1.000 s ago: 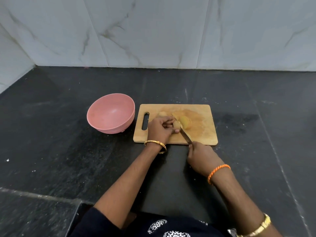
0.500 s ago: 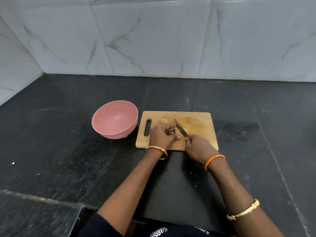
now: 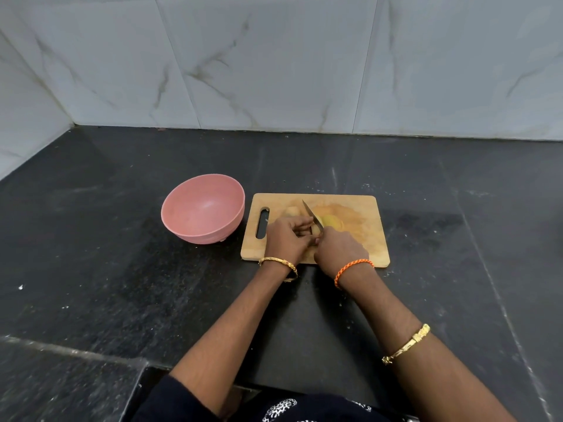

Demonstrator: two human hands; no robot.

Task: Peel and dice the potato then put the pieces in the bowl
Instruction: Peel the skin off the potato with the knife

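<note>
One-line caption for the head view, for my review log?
Left hand steadies potato on board; right hand cuts with knife; pink bowl empty.

The desk (image 3: 426, 184) is a dark, speckled stone top that meets a pale marbled tile wall (image 3: 274, 71) along its far edge and at its far left corner. A pink bowl (image 3: 203, 208) stands near the desk's middle, just left of a wooden cutting board (image 3: 359, 208) whose handle slot faces the bowl. Pale specks dot the stone near the left edge.
</note>
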